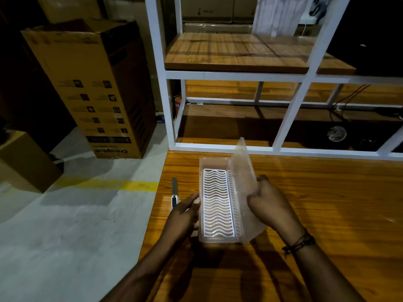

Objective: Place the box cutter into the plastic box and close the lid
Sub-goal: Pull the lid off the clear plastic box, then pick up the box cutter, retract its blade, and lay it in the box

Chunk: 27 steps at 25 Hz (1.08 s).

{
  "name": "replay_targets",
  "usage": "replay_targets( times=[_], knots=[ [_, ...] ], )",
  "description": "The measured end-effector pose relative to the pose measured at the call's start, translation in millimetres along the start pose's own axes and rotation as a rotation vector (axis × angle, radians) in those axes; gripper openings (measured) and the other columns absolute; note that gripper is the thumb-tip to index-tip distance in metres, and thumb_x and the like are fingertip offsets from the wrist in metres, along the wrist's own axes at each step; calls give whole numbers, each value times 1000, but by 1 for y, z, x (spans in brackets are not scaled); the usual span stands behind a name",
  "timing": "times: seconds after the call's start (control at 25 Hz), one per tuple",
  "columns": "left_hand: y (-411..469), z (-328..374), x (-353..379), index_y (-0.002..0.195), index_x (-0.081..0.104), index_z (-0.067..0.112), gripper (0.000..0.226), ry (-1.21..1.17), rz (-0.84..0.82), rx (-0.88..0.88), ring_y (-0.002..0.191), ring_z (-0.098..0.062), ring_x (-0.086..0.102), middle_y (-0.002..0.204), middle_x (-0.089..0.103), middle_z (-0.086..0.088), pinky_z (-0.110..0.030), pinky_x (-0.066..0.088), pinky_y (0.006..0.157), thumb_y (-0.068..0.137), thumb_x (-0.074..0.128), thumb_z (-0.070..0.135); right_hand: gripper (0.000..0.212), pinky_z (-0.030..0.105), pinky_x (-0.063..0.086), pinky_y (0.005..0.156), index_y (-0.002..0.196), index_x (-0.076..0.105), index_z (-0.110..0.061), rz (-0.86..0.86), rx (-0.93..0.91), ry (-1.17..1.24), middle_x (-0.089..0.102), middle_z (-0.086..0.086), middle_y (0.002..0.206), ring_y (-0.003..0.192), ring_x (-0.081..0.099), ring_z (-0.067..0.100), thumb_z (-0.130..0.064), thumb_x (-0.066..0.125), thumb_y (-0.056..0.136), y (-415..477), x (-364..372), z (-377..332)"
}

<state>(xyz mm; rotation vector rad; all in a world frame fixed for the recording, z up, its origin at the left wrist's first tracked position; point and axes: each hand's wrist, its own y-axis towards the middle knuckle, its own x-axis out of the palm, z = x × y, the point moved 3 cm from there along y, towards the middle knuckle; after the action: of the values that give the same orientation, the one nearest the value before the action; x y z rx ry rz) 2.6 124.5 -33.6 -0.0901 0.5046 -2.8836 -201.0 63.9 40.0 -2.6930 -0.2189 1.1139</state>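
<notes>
A clear plastic box [214, 163] stands on the wooden table [327, 203], with a white wavy grid insert [217, 203] on its floor. Its clear lid [242, 171] is raised on the right side, tilted upward. My right hand [269, 205] grips the lid's lower edge. My left hand [185, 214] holds the box's left wall. The box cutter [174, 191] lies on the table just left of the box, near the table's left edge, partly hidden behind my left hand. Nothing lies in the box apart from the insert.
A white metal shelf frame [285, 118] with wooden boards stands at the table's far side. A tall cardboard box [91, 88] and a smaller one [24, 162] stand on the grey floor at the left, by a yellow floor line [130, 185]. Cables [349, 99] run under the shelf.
</notes>
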Motion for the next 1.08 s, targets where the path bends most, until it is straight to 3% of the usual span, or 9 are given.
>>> replay_targets(
  times=[0.16,0.28,0.4,0.52,0.64,0.72,0.88,0.96,1.08],
  knots=[
    [2,-1,-7,134,66,16,32,42,42,37,98,-36,74,103,78,-2,-42,58,77,104,55,20,56,26,41,53,142,42,-20,143,63,57,58,1,104,80,56,19,-5,59,91,6,-10,49],
    [3,-2,-7,130,68,14,30,71,30,42,91,-24,77,104,78,-3,-32,60,70,105,53,19,61,28,45,56,148,38,-18,202,127,48,63,12,124,83,58,23,-5,59,93,18,-7,89],
    [1,-3,-5,124,67,18,26,73,6,55,77,-4,77,101,77,4,-17,58,58,106,50,15,62,41,57,72,146,37,-17,242,208,-10,57,15,136,108,63,36,-2,61,90,33,3,116],
    [4,-6,-5,123,68,23,25,73,11,54,74,-9,77,91,80,7,-23,61,59,105,51,19,67,50,54,95,146,34,-18,237,296,-160,46,18,141,125,51,38,-13,68,88,38,15,126],
    [3,-9,-8,123,69,24,25,61,20,41,82,-17,77,102,79,-2,-26,60,59,105,52,23,73,47,45,104,138,39,-18,240,328,-462,41,17,137,127,42,37,-33,77,78,33,23,126],
    [3,-12,-15,117,72,26,21,230,108,93,83,-25,75,101,78,-5,-35,62,61,104,55,30,73,47,43,105,132,43,-19,248,333,-540,40,15,134,125,40,36,-42,79,73,32,24,126],
    [0,-27,-42,104,62,29,25,989,431,174,82,-19,68,99,68,4,-30,51,64,96,55,51,53,45,43,102,126,51,-18,301,261,-543,43,14,130,121,41,35,-39,70,81,29,23,123],
    [1,-38,-48,108,56,25,38,1101,459,93,81,-22,68,104,61,0,-34,56,65,92,54,59,38,47,43,101,125,54,-18,354,206,-499,45,16,130,120,41,36,-33,59,91,27,22,119],
    [2,-39,-48,111,55,20,44,1138,465,42,82,-24,69,105,63,-3,-33,56,65,91,56,59,36,47,44,99,127,56,-19,345,166,-479,46,15,131,121,40,35,-30,57,93,29,28,115]
  ],
)
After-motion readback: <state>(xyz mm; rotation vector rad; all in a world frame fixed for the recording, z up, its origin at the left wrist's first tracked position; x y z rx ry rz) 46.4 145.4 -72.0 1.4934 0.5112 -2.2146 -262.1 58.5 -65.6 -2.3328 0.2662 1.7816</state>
